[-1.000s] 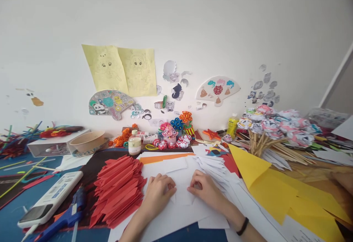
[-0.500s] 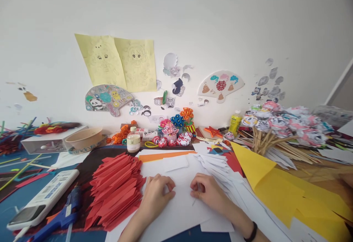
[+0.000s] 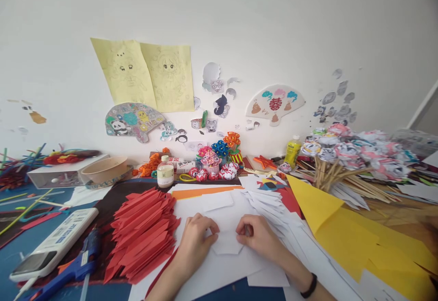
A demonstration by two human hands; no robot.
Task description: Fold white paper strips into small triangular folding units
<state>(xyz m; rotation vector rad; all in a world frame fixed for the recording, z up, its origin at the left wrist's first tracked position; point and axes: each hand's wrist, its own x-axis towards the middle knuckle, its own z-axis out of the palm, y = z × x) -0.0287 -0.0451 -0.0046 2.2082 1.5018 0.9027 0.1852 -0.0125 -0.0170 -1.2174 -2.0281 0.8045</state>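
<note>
A small white paper piece (image 3: 227, 242) with angled lower corners is held between my two hands, above larger white sheets (image 3: 205, 276). My left hand (image 3: 199, 237) pinches its left edge between thumb and fingers. On the other side, my right hand (image 3: 257, 236) pinches the right edge, with a black band on that wrist. Folded red paper strips (image 3: 145, 234) lie stacked left of my left hand. Folded white strips (image 3: 265, 205) fan out behind my right hand. A white rectangle of paper (image 3: 218, 200) lies just beyond both hands.
At left are a blue glue gun (image 3: 80, 264) and a white power strip (image 3: 56, 241). Yellow paper (image 3: 356, 237) spreads at right, below paper flowers on sticks (image 3: 342, 150). A small bottle (image 3: 165, 173) and craft flowers (image 3: 221, 152) stand along the wall.
The small white paper between my hands now shows its flat face and angled lower edge, where before only a thin edge showed. My hands have barely moved.
</note>
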